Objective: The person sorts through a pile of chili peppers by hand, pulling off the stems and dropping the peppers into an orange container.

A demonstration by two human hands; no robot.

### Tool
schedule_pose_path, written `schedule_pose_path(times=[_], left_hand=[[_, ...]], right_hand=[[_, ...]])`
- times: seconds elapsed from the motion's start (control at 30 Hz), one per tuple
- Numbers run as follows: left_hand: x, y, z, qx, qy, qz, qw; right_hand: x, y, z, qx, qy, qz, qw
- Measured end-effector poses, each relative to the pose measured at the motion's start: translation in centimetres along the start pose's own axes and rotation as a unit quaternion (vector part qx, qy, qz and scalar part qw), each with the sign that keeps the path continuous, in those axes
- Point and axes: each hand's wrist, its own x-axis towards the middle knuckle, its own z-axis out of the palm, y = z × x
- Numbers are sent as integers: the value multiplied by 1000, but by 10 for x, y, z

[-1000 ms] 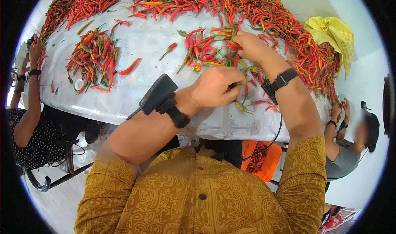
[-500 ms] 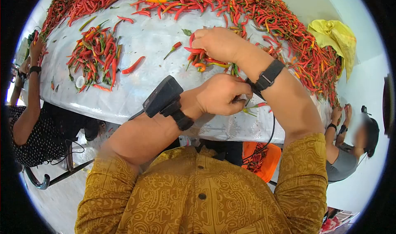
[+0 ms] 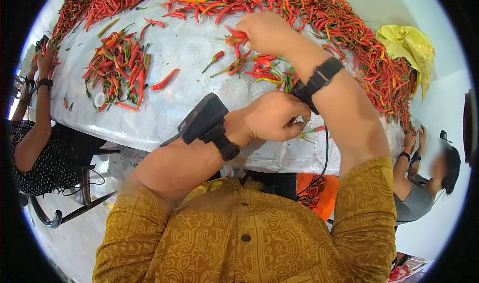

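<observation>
My right hand point(image 3: 264, 32) is closed on red chilies point(image 3: 236, 35), above the middle of the white-covered table point(image 3: 184, 88). Beneath and beside it lies a loose group of red chilies point(image 3: 263, 63), with a yellow one among them. Nearer my body, my left hand point(image 3: 279, 116) has its fingers curled together, close to my right wrist; what it may hold is too small to make out. A few chilies with green stems point(image 3: 314, 131) lie just beyond its fingertips. Another small pile of chilies point(image 3: 117, 66) sits on the left of the table.
A long heap of chilies point(image 3: 329, 18) curves along the far edge. A yellow sack point(image 3: 409, 48) stands at the right. Below the table is an orange container point(image 3: 327, 198) with chilies. One person's arms point(image 3: 39, 113) are at the left; another person point(image 3: 419, 183) is at the right.
My right hand has moved away from my body and lifted chilies from the middle group, which now lies more spread out. My left hand has shifted slightly right and stays curled.
</observation>
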Motion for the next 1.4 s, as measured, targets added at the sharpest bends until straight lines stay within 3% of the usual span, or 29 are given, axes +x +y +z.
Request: schedule_pose_path(times=[0.13,0.37,0.47,0.67,0.8,0.97,1.07,1.13,1.2,1.27,1.4], left_hand=[[-1,1,-3,5,-26,-14,1000],[1,0,-3,-10,-8,6,1000],[-1,0,-3,-14,-9,9,1000],[1,1,-2,-6,-2,26,1000],[0,4,-5,-4,-23,-7,1000],[-1,0,-4,4,-6,10,1000],[0,2,-5,1,-2,20,1000],[1,4,-5,1,-4,23,1000],[1,5,-7,6,-16,14,1000],[1,5,-6,7,-15,14,1000],[1,4,-3,10,6,22,1000]], right_hand=[[10,1,16,-16,-47,9,999],[-6,8,0,15,-34,20,999],[-23,20,-16,106,37,48,992],[-56,16,-28,119,-87,125,981],[-62,6,1,78,-55,105,990],[-66,15,1,112,-65,146,981],[-78,23,-22,161,-17,183,970],[-84,26,-38,238,-38,253,937],[-95,23,-47,220,-26,242,945],[-105,30,-37,191,-96,223,951],[-118,23,-6,109,-77,208,969]])
